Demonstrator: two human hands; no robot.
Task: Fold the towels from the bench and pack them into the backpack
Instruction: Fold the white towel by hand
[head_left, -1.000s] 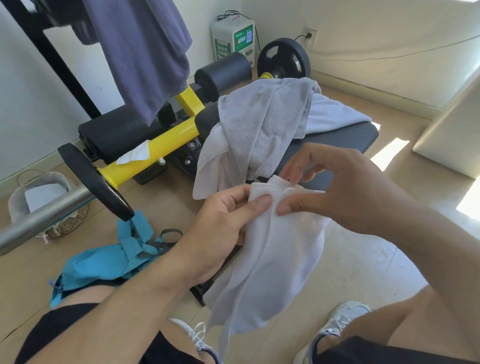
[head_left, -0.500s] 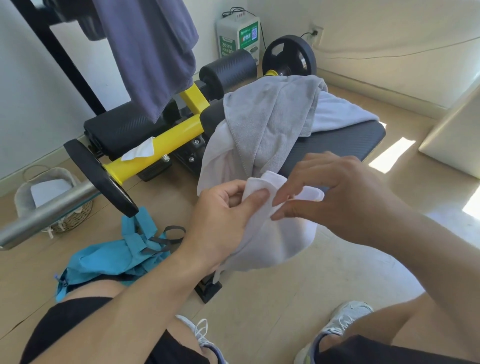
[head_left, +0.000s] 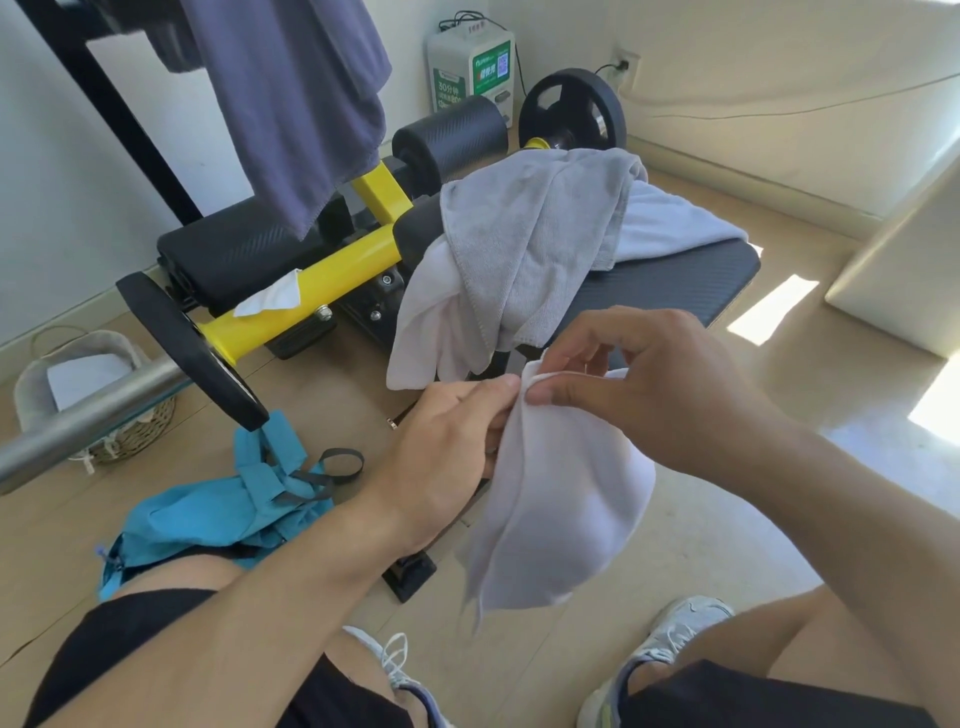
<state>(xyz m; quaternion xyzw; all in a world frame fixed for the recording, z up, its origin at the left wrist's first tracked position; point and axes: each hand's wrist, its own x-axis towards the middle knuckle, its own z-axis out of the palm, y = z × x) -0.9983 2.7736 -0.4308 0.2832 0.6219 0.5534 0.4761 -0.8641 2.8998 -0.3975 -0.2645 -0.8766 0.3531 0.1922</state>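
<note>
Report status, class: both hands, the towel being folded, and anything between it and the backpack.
Left hand and right hand pinch the white towel at its top edge. Towel hangs, unfolded. Backpack on floor, left; nothing in the way.

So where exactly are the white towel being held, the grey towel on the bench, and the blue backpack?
white towel (head_left: 561, 499), head view, on the middle of the hanging cloth.
grey towel (head_left: 530, 244), head view, on its draped middle over the bench.
blue backpack (head_left: 208, 514), head view, on its crumpled body on the floor.
</note>
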